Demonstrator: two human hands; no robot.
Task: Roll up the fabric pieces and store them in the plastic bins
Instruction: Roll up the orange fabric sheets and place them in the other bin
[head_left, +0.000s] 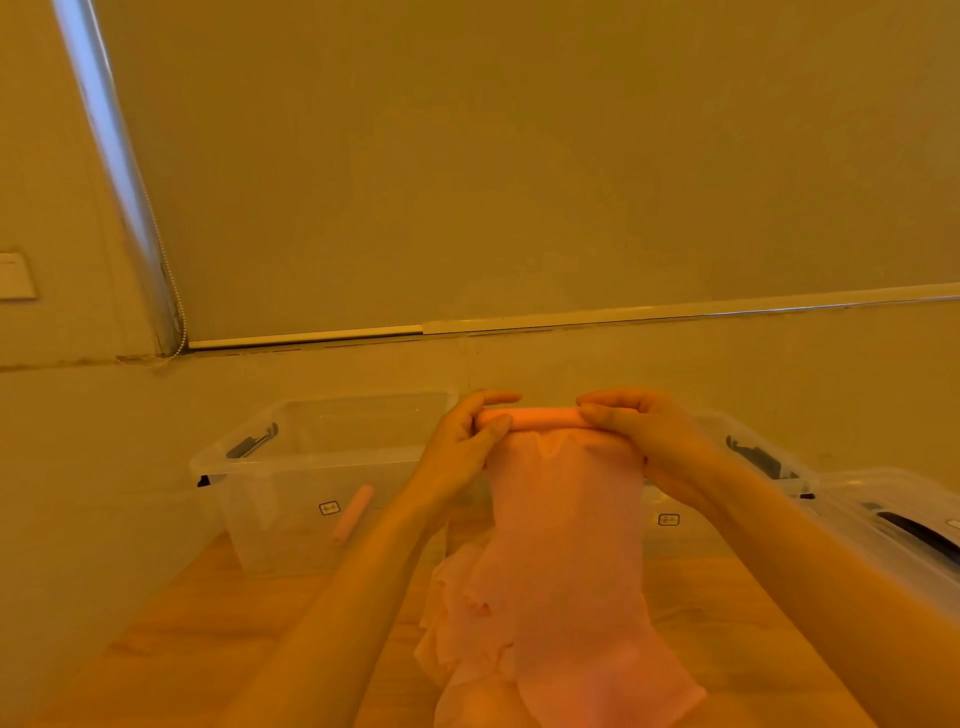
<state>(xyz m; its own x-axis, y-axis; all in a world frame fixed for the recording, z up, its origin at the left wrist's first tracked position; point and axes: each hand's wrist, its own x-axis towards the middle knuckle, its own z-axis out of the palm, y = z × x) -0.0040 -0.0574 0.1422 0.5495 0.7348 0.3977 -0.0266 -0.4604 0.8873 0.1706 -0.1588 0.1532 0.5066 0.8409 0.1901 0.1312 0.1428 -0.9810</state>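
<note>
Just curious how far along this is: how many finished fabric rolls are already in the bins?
1: a small pink fabric roll lying in the clear plastic bin on the left. The other clear bin is mostly hidden behind the arms, so more may be there.

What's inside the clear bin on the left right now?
One rolled pink fabric piece lies inside the left bin. The bin's right end is hidden behind the left hand and forearm.

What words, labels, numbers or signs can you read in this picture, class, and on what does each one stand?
No text can be read.
Small dark-outlined label on the front wall of the left plastic bin: too small and blurred to read.
A like label on the right plastic bin: also unreadable.
</note>
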